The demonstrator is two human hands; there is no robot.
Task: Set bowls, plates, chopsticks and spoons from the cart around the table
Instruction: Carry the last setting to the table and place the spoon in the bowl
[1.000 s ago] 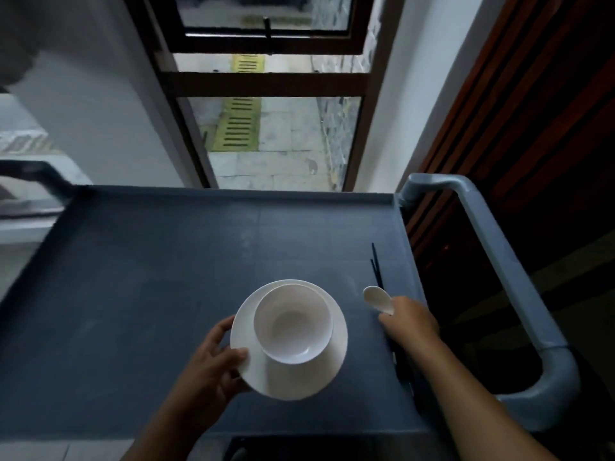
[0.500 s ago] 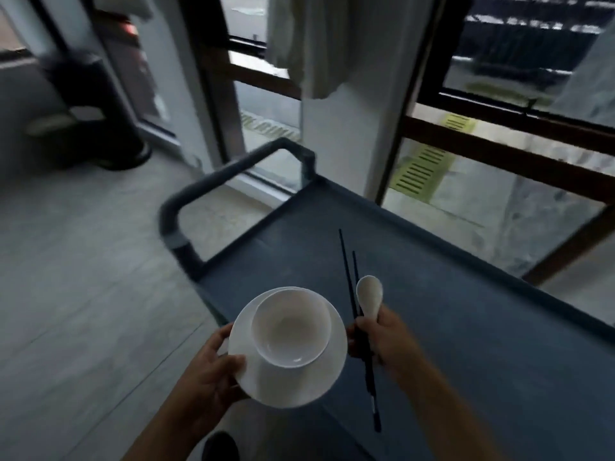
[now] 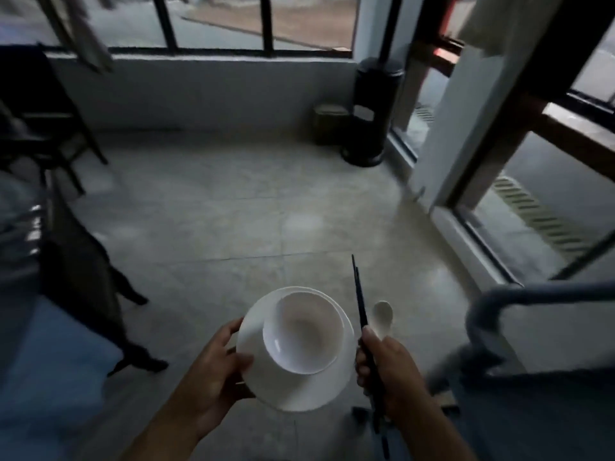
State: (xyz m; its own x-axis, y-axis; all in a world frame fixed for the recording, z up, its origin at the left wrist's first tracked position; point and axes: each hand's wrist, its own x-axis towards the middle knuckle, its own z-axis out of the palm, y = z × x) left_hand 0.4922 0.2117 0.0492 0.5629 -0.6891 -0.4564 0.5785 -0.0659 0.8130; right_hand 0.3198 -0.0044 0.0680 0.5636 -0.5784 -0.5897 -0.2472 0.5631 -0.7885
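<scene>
Chopsticks (image 3: 360, 297) now off cart (image 3: 549, 291), tips forward

No readable text, label or number anywhere

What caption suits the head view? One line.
Left hand holds plate with bowl; right hand grips chopsticks and spoon.

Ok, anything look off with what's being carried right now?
Only small things. The bowl sits toward the far rim of the plate, not centred, and the left hand grips that plate by its left edge alone. In the right hand, the chopsticks have uneven tips, beside the spoon. No chips or spills show.
</scene>
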